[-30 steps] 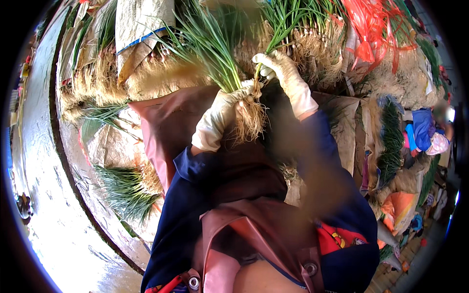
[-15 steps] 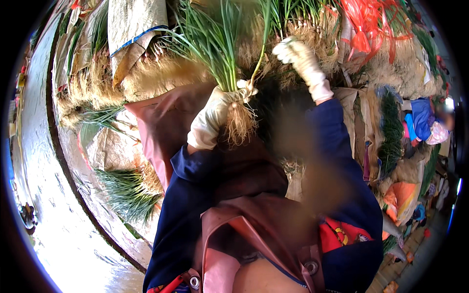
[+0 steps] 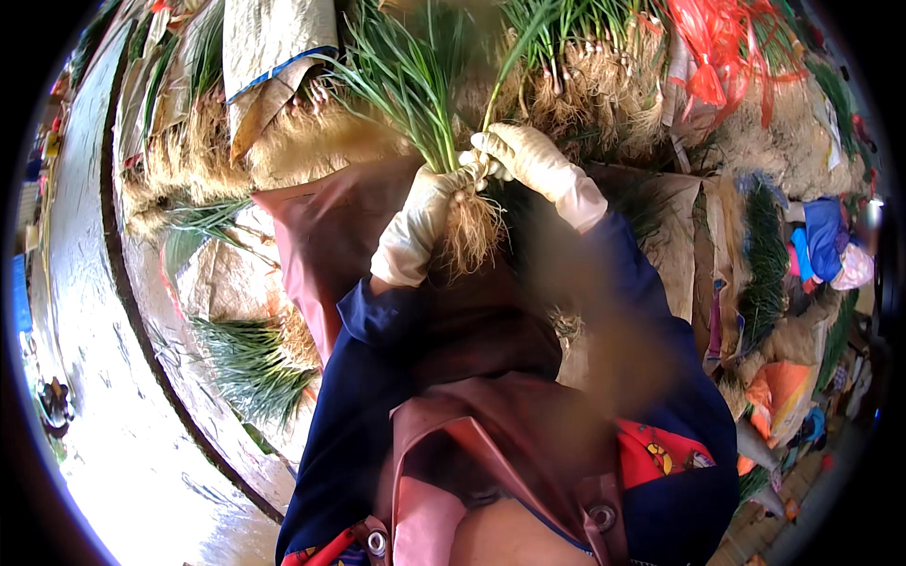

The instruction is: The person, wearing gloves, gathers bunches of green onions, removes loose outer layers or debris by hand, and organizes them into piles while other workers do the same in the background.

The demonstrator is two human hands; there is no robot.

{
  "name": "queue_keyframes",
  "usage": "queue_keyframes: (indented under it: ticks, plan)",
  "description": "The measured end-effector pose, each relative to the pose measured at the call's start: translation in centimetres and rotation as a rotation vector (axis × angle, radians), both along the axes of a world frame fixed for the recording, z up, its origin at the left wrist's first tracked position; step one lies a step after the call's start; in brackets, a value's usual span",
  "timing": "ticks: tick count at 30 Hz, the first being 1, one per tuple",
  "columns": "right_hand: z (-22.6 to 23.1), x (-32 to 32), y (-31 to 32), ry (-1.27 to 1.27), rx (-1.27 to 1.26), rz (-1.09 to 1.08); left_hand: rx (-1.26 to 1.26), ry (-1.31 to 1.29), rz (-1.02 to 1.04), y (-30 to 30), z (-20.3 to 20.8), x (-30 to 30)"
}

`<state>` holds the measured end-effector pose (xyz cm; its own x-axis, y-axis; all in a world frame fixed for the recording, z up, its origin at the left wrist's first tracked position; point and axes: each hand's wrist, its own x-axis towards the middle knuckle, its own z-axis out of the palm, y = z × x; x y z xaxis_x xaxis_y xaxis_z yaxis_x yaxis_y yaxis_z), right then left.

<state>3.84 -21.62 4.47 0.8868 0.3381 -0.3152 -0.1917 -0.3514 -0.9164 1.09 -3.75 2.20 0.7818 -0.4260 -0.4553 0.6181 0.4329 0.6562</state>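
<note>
My left hand (image 3: 419,224), in an off-white glove, is closed round the lower stems of a bunch of green onions (image 3: 425,118). Its leaves point away from me, and pale stringy roots (image 3: 472,236) hang below the fist. My right hand (image 3: 540,168), gloved alike, meets the left hand's fingertips with its own fingers pinched together. They close on the base of a single green onion stalk (image 3: 491,102) standing apart at the bunch's right side. The fingers hide the exact grip there.
Rows of green onions (image 3: 604,90) with matted roots line the far side. Red plastic strips (image 3: 703,75) lie at the far right. A loose pile of green onions (image 3: 250,363) rests at left. A brown-red apron (image 3: 330,222) covers my lap. Another person (image 3: 826,241) is at the right edge.
My right hand has come left and nearer, from beside the far rows to the single stalk at my left hand. The left hand keeps hold of the bunch.
</note>
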Motion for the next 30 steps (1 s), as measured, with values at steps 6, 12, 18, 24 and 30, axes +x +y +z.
queue_keyframes:
  ticks: [6, 12, 18, 24, 30]
  plan:
    - [4.0, 0.1, -0.4, -0.128, 0.156, -0.231, -0.062, 0.019, 0.026, 0.3, 1.5, 0.0]
    - [16.9, -5.6, -8.4, -0.521, 0.664, -0.593, -0.021, 0.0, 0.034, -0.5, 0.9, 0.2]
    - [2.3, -8.6, -8.5, 0.046, -0.253, -0.122, -0.039, -0.035, 0.043, 0.4, 0.8, -0.7]
    - [1.8, 1.5, -2.6, 0.194, 0.521, -0.523, -0.101, -0.038, 0.024, 0.1, 1.0, -0.1]
    - [5.2, 4.5, -0.7, -0.03, -0.177, -0.009, -0.227, -0.012, 0.072, 1.0, 1.5, -0.2]
